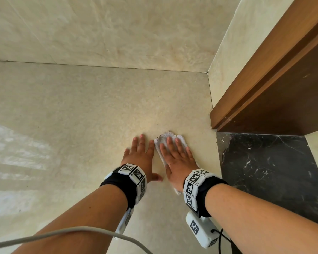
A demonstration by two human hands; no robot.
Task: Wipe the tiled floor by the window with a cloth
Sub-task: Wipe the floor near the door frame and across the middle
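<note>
Your right hand (176, 158) presses cloth (165, 140) flat on floor (81, 107), fingers straight; left hand (141, 154) beside it, fingers spread.

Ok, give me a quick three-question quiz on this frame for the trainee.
1. True or false: the cloth lies under the left hand.
2. What lies on the floor to the right of the cloth? A) black stone slab B) bucket C) mop
3. Fill in: the right hand lies ___ on the cloth, fingers straight.
Key: 1 false; 2 A; 3 flat.
</note>
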